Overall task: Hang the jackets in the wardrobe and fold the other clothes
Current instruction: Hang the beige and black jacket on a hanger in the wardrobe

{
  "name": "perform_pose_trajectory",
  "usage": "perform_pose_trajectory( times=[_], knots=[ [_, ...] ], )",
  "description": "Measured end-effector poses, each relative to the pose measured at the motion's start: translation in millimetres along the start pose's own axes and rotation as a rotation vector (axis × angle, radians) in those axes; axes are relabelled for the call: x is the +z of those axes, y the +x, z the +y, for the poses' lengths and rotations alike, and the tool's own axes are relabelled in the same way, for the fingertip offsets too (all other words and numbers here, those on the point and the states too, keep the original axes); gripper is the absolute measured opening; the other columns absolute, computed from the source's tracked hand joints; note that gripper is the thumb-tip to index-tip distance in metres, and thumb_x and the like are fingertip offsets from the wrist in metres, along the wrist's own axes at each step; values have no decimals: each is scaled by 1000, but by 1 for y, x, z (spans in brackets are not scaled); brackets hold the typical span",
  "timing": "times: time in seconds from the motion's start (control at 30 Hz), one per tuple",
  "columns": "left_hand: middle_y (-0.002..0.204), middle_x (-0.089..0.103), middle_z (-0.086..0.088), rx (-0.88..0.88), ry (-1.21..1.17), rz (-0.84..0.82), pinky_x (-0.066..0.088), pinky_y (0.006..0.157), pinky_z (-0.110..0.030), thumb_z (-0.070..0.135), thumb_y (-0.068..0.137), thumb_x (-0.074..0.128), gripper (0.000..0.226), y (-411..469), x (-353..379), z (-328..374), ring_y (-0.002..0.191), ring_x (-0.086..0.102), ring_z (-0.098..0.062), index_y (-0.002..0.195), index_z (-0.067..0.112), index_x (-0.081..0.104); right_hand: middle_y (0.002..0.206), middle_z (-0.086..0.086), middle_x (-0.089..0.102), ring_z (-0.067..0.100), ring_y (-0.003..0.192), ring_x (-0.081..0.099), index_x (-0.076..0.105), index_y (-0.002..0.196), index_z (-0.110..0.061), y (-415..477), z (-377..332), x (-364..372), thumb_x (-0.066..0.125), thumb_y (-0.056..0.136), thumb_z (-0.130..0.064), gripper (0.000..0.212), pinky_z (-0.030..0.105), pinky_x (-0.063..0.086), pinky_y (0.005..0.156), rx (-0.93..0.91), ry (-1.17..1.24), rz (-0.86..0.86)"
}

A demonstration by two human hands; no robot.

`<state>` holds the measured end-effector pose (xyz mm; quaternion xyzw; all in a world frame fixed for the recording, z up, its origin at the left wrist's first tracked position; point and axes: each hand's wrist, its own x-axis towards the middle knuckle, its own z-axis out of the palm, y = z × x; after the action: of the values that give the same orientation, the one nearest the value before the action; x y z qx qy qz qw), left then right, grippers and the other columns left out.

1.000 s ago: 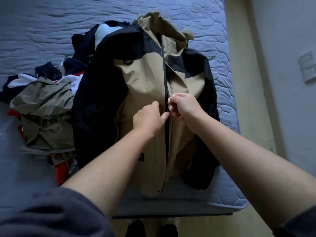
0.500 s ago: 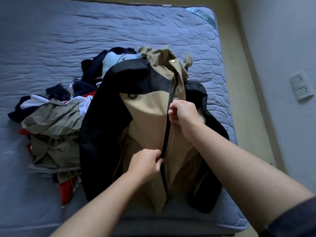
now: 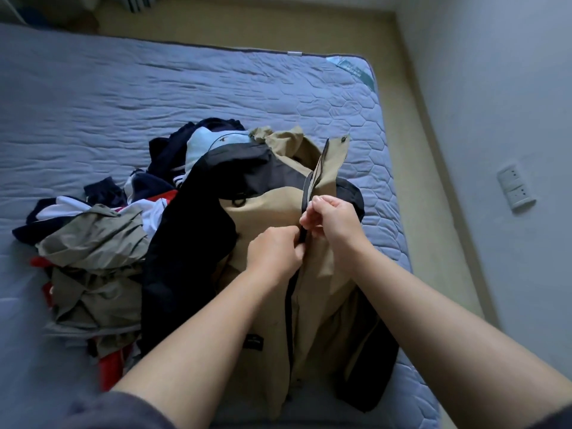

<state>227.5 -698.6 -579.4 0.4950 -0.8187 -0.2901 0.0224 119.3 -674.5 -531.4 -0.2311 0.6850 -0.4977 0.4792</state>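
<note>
Jacket [image 3: 263, 212], tan and black, lies front-up on the mattress [image 3: 123, 103], hem toward me, collar [image 3: 329, 156] at the far end. Its zipper [image 3: 291, 320] runs lengthwise, straight away from me. My right hand [image 3: 332, 216] pinches the zip track, the nearer one to the collar. My left hand [image 3: 274, 253], just below it, pinches the fabric beside the track. The gaping stretch lies beyond my right hand, so that one leads, I reckon. To my left sits the clothes pile [image 3: 93, 249].
</note>
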Motion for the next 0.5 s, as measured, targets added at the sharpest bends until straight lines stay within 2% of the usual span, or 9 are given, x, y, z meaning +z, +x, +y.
perform_pose_trajectory(
  times=[0.13, 0.27, 0.33, 0.4, 0.5],
  knots=[
    [71, 60, 5, 82, 7, 34, 40, 58, -29, 39, 86, 54, 23, -28, 13, -4, 76, 62, -24, 72, 21, 50, 48, 0, 52, 9, 43, 45, 49, 62, -13, 6, -11, -4, 39, 99, -11, 39, 21, 34, 47, 28, 97, 93],
    [61, 45, 11, 89, 22, 21, 31, 55, -25, 41, 87, 54, 29, -56, 27, -14, 70, 61, -18, 66, 26, 41, 46, -1, 51, 7, 38, 46, 50, 59, -12, 1, -4, -3, 41, 99, -10, 40, 19, 35, 45, 44, 86, 78],
    [62, 47, 11, 102, 71, -3, 30, 55, -26, 42, 88, 53, 29, -64, 31, -21, 73, 61, -17, 67, 26, 39, 43, -4, 51, 7, 39, 47, 50, 59, -13, -2, 0, -6, 41, 98, -9, 41, 20, 37, 46, 50, 108, 97],
    [71, 58, 7, 97, 118, -60, 33, 58, -27, 43, 89, 50, 28, -75, 32, -24, 79, 62, -20, 70, 24, 41, 43, -4, 50, 9, 41, 46, 50, 58, -12, -4, 0, -7, 40, 97, -8, 41, 20, 37, 46, 36, 102, 95],
    [86, 66, 4, 83, 130, -206, 44, 64, -29, 42, 88, 51, 22, -74, 18, -19, 86, 63, -21, 79, 22, 54, 45, -3, 52, 9, 42, 46, 49, 58, -12, -10, -5, -8, 39, 97, -8, 41, 19, 38, 45, -7, 55, 44]
  ],
)
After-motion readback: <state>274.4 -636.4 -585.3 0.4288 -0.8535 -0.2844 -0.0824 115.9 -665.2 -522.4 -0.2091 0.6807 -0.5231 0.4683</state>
